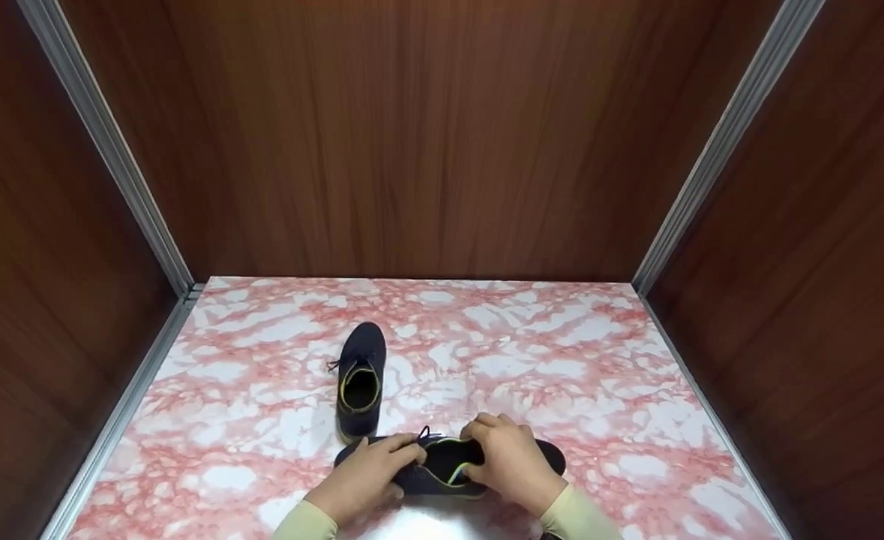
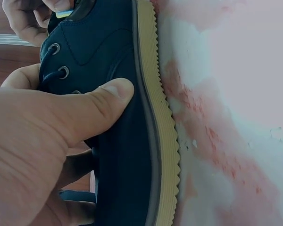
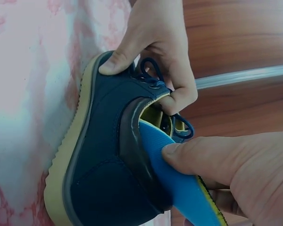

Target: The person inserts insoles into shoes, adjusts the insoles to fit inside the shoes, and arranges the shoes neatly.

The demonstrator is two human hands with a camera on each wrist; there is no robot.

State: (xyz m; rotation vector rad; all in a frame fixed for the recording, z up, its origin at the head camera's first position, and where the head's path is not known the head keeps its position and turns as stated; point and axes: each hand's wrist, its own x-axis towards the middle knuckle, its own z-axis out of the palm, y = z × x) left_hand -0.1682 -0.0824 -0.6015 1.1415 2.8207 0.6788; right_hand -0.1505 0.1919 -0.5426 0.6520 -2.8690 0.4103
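Note:
A dark navy lace-up shoe [image 1: 415,481] stands sole down on the table, its toe pointing left. My left hand [image 1: 367,480] grips its front part, thumb [image 2: 115,89] on the near side and fingers over the laces and far side. In my right hand [image 1: 513,459], a blue insole [image 3: 162,157] with a yellow edge is pinched between thumb and fingers. One end of the insole is inside the shoe's opening; the other sticks out past the heel. How deep it reaches inside is hidden.
A matching navy shoe [image 1: 363,352] stands behind the toe of the first one, toe pointing away, laces at its left side. The red-and-white marbled table [image 1: 561,360] is enclosed by brown wood panels [image 1: 412,150] with metal corner strips [image 1: 726,142].

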